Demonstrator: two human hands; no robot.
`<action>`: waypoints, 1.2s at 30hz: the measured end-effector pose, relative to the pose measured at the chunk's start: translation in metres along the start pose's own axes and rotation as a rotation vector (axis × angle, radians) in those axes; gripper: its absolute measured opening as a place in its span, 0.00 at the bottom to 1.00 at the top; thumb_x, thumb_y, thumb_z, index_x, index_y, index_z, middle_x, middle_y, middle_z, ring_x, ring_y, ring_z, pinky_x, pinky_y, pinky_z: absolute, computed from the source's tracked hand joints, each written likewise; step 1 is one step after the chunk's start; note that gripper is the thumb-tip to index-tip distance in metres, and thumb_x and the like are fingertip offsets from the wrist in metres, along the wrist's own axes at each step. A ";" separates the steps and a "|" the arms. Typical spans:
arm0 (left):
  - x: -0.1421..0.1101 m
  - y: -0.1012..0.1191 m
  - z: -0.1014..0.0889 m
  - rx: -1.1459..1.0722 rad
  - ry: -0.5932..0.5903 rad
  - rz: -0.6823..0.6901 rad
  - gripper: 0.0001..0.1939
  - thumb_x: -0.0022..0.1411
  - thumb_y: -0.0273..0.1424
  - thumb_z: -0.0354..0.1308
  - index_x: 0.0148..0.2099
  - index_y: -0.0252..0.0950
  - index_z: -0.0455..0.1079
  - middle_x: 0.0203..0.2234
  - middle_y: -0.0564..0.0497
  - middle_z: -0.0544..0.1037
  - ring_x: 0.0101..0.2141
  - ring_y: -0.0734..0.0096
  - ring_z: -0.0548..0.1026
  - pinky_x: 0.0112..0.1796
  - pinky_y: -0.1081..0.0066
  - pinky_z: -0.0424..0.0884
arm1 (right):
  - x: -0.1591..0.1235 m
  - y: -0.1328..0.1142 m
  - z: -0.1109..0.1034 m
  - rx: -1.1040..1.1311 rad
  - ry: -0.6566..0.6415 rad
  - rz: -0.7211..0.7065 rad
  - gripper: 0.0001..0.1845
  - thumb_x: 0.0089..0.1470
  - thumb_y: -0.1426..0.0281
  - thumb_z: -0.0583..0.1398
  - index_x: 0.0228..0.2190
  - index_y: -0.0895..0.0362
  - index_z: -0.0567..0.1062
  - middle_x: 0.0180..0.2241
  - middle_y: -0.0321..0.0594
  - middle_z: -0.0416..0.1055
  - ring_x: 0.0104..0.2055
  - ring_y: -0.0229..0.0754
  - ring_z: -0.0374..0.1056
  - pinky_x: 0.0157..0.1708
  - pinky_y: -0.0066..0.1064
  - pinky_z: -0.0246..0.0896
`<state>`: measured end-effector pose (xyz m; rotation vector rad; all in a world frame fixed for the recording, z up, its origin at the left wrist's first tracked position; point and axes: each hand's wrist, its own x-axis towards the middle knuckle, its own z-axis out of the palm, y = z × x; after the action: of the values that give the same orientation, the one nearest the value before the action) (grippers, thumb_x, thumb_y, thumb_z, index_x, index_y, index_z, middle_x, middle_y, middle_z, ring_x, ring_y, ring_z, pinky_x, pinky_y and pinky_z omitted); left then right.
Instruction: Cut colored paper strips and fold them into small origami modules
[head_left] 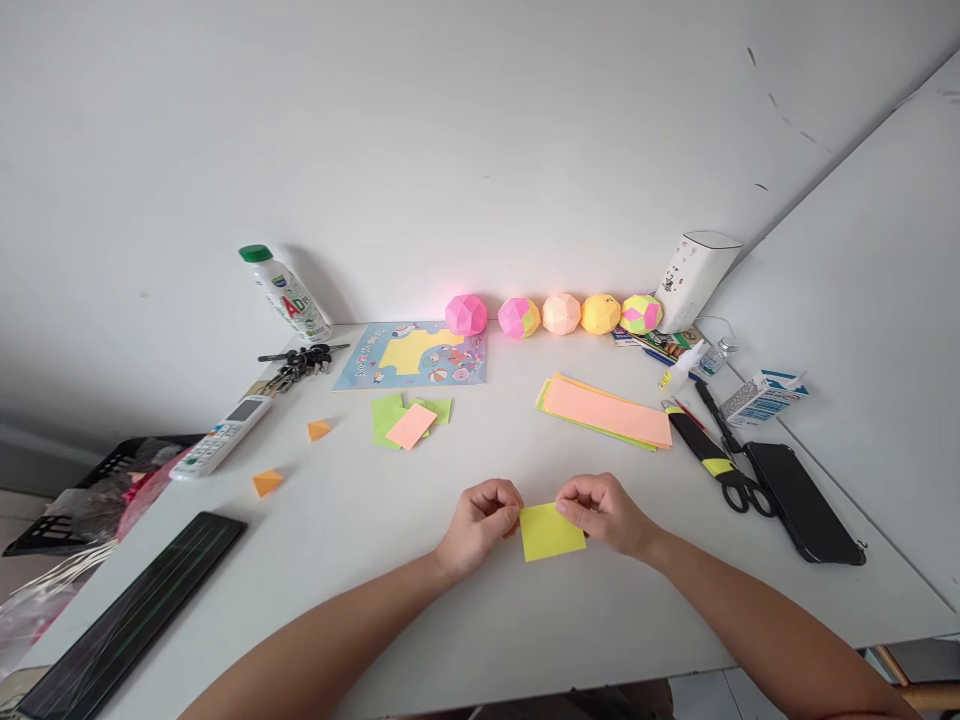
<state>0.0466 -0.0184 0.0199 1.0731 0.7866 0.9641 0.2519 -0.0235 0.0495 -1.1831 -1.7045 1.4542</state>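
Note:
A yellow square of paper (551, 532) lies just above the white table (420, 600), held at its two upper corners. My left hand (480, 520) pinches the left corner with curled fingers. My right hand (604, 510) pinches the right corner the same way. Behind them lie small green and pink paper squares (409, 420), a stack of long paper strips (606, 412) and two orange folded pieces (268, 483). Several folded paper balls (559, 314) stand in a row against the wall.
Scissors (731, 470), a black phone (802, 500), a glue bottle (681, 368) and a small box (761, 395) lie at the right. At the left are a remote (219, 435), keys (300, 362), a bottle (289, 295) and a dark keyboard (131, 620). A sticker sheet (416, 355) lies at the back.

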 end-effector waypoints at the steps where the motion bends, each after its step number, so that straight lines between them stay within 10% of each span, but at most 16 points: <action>1: 0.000 0.000 -0.001 -0.008 0.013 0.011 0.09 0.51 0.27 0.55 0.22 0.34 0.60 0.20 0.55 0.66 0.19 0.80 0.61 0.23 0.74 0.58 | 0.000 0.001 0.000 0.039 0.017 0.011 0.13 0.53 0.64 0.57 0.23 0.59 0.69 0.18 0.31 0.60 0.19 0.31 0.54 0.17 0.23 0.50; 9: 0.003 0.010 0.006 0.102 -0.164 -0.227 0.15 0.53 0.39 0.60 0.35 0.33 0.66 0.18 0.56 0.67 0.16 0.81 0.61 0.18 0.78 0.54 | 0.005 0.011 -0.002 0.031 0.069 0.031 0.16 0.56 0.58 0.54 0.30 0.59 0.71 0.21 0.34 0.66 0.18 0.33 0.63 0.18 0.25 0.59; 16: 0.032 0.021 -0.032 -0.345 0.578 -0.012 0.12 0.57 0.34 0.57 0.27 0.35 0.58 0.16 0.58 0.66 0.14 0.82 0.64 0.15 0.80 0.58 | 0.030 0.042 -0.047 -0.781 0.591 -0.404 0.10 0.55 0.68 0.54 0.37 0.57 0.73 0.43 0.49 0.70 0.49 0.51 0.63 0.47 0.46 0.62; 20: 0.047 0.024 -0.051 -0.498 0.764 -0.001 0.06 0.62 0.30 0.51 0.33 0.33 0.61 0.26 0.49 0.73 0.28 0.73 0.76 0.25 0.77 0.71 | 0.041 0.066 -0.075 -1.188 0.637 -0.275 0.15 0.54 0.71 0.54 0.42 0.63 0.71 0.50 0.57 0.65 0.56 0.57 0.58 0.51 0.48 0.59; 32: 0.042 0.005 -0.038 -0.520 0.730 0.073 0.12 0.58 0.24 0.55 0.45 0.37 0.62 0.49 0.44 0.68 0.50 0.68 0.69 0.53 0.66 0.64 | 0.041 0.066 -0.085 -1.329 0.514 -0.274 0.15 0.54 0.80 0.50 0.36 0.60 0.75 0.41 0.51 0.74 0.46 0.49 0.68 0.45 0.38 0.63; 36: 0.030 0.003 -0.024 -0.296 0.396 0.050 0.10 0.56 0.27 0.57 0.43 0.34 0.68 0.44 0.43 0.73 0.46 0.63 0.72 0.51 0.63 0.64 | 0.042 0.063 -0.083 -1.315 0.529 -0.271 0.15 0.52 0.82 0.50 0.30 0.60 0.76 0.35 0.48 0.76 0.39 0.45 0.71 0.36 0.31 0.63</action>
<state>0.0356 0.0181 0.0138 0.6550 0.9049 1.3133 0.3220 0.0503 0.0021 -1.6039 -2.2448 -0.3403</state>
